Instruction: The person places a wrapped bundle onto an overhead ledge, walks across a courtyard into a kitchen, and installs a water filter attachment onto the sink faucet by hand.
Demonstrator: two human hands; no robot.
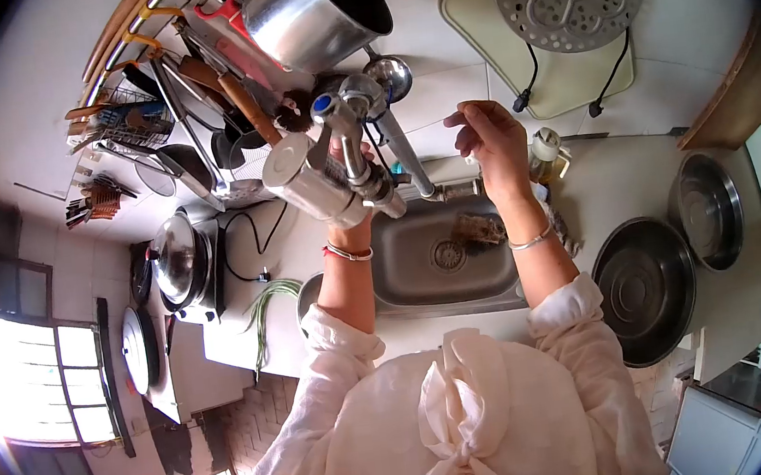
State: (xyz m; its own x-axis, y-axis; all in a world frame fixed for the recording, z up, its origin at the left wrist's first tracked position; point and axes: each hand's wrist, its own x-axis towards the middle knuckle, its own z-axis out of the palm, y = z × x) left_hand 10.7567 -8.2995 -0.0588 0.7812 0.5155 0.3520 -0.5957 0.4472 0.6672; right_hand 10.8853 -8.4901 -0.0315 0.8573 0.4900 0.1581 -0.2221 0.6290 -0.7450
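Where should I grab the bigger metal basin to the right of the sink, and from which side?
Probably by the rim of the bigger basin, with your right hand coming from your side: it sits open side up, so the near rim faces you, while the smaller basin crowds its far right side.

Both forearms (537,244) are stretched toward the frame's upper centre; the left hand (368,152) is largely hidden, while the right hand (493,136) is held raised, its fingers (465,141) loosely curled.
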